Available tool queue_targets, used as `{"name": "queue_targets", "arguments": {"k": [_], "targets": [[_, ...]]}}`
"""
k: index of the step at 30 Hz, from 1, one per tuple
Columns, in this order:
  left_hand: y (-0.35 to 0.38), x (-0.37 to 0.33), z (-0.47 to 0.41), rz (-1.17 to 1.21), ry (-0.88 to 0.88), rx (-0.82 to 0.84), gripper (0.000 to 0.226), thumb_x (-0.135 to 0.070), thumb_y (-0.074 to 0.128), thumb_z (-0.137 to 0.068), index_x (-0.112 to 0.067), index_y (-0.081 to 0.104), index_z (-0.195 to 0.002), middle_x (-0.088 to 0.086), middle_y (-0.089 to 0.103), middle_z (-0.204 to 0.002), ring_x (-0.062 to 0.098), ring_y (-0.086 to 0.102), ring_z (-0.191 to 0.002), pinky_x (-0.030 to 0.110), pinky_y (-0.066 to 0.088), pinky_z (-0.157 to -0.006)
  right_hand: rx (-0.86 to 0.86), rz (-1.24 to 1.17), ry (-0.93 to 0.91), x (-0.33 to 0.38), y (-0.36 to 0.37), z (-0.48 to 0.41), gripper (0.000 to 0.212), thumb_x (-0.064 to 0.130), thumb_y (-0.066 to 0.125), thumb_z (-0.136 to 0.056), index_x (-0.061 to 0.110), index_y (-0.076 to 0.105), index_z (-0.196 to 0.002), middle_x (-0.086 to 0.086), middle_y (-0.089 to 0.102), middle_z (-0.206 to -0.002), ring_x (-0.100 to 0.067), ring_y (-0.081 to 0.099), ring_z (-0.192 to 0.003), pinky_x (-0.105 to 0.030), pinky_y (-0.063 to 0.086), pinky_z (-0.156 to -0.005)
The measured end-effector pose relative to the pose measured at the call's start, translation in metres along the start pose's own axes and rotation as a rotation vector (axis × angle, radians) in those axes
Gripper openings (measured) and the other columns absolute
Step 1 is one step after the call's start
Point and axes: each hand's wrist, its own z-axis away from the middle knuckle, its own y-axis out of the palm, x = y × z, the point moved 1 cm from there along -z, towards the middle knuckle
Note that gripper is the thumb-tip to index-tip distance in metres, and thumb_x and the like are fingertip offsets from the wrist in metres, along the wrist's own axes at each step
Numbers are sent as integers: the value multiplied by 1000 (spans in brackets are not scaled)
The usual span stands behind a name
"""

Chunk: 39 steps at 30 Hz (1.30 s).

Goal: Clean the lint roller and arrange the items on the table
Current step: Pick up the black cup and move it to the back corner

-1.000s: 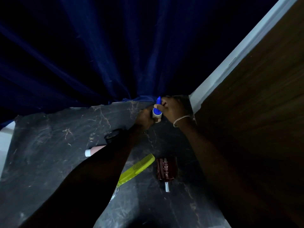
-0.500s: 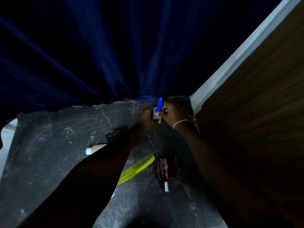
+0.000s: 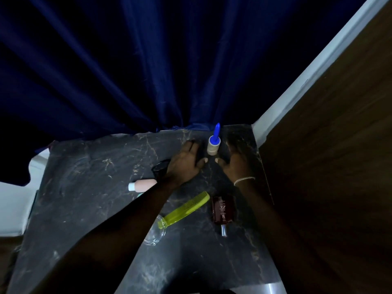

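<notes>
A: Head view: where is the lint roller point(image 3: 213, 145)?
B: Standing upright at the table's point(image 3: 89, 187) far edge, about one o'clock from centre, blue handle up, just below the dark blue curtain point(image 3: 148, 60).
A: And the hands?
B: Both are spread wide and hold nothing. The left hand point(image 3: 186, 161) is at the roller's nine o'clock, the right hand point(image 3: 235, 160) at its three o'clock, each just beside it, apart.
A: Other items?
B: At the roller's six o'clock lie a yellow-green comb point(image 3: 186, 209) and a dark red bottle point(image 3: 222, 211). A pink tube point(image 3: 142, 185) lies at eight o'clock, and a clear glass dish point(image 3: 156, 236) under the comb's handle.
</notes>
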Motion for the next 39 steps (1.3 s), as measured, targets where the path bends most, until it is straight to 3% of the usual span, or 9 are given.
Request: {"name": "queue_targets", "arguments": {"k": [3, 6, 10, 15, 20, 23, 30, 35, 39], "targets": [[-8, 3, 31, -84, 76, -92, 69, -59, 42, -99, -17, 32, -153, 12, 40, -157, 28, 40, -146, 41, 41, -117, -9, -27, 26, 4, 10, 26, 79, 41, 72, -85, 25, 33, -152, -6, 38, -155, -28, 41, -142, -31, 30, -111], [-17, 7, 62, -99, 101, -132, 70, -58, 40, -100, -15, 33, -154, 13, 39, -159, 28, 31, -152, 43, 35, -123, 14, -24, 19, 11, 17, 52, 78, 45, 70, -85, 23, 36, -151, -8, 41, -154, -29, 44, -140, -39, 38, -115], [-28, 21, 103, -78, 77, -174, 68, -56, 43, -101, -15, 36, -154, 10, 37, -161, 27, 27, -155, 43, 33, -124, 38, -58, -12, 26, 31, 79, 76, 45, 70, -85, 17, 42, -149, -8, 45, -153, -26, 46, -139, -37, 41, -115], [-40, 54, 138, -82, -77, -144, 69, -55, 45, -101, -16, 31, -157, 9, 35, -162, 27, 28, -154, 42, 37, -121, 103, -53, -55, 61, 54, 90, 74, 43, 70, -85, 15, 44, -148, -9, 46, -151, -27, 48, -138, -39, 44, -113], [-47, 83, 144, -56, -182, -101, 65, -48, 52, -100, -10, 39, -151, 12, 46, -150, 30, 48, -136, 41, 47, -109, 219, -33, -24, 95, 76, 75, 72, 42, 70, -87, 13, 45, -147, -12, 48, -151, -30, 46, -139, -40, 43, -113], [-46, 87, 136, 93, -297, -96, 59, -46, 56, -99, -10, 44, -145, 14, 51, -142, 32, 56, -125, 42, 51, -99, 295, -65, 30, 109, 87, 61, 66, 39, 71, -87, 10, 50, -142, -15, 59, -140, -33, 54, -132, -37, 45, -109], [-36, 80, 99, 388, -668, -59, 49, -41, 65, -96, -1, 62, -125, 22, 71, -119, 36, 68, -113, 43, 55, -95, 423, -212, 193, 112, 110, 33, 48, 39, 70, -89, 4, 65, -123, -19, 69, -124, -33, 64, -119, -30, 46, -92], [-26, 80, 85, 444, -808, -42, 48, -40, 65, -95, 1, 65, -120, 23, 72, -117, 37, 68, -111, 41, 55, -90, 520, -229, 274, 105, 119, 22, 69, 52, 65, -90, 8, 53, -142, -14, 56, -144, -30, 53, -135, -38, 40, -115], [-23, 82, 80, 500, -832, -51, 48, -41, 69, -92, 0, 67, -117, 20, 74, -113, 35, 70, -108, 39, 55, -88, 492, -292, 292, 99, 124, 21, 68, 46, 66, -91, 4, 51, -143, -15, 56, -144, -29, 53, -134, -39, 41, -114]]}}
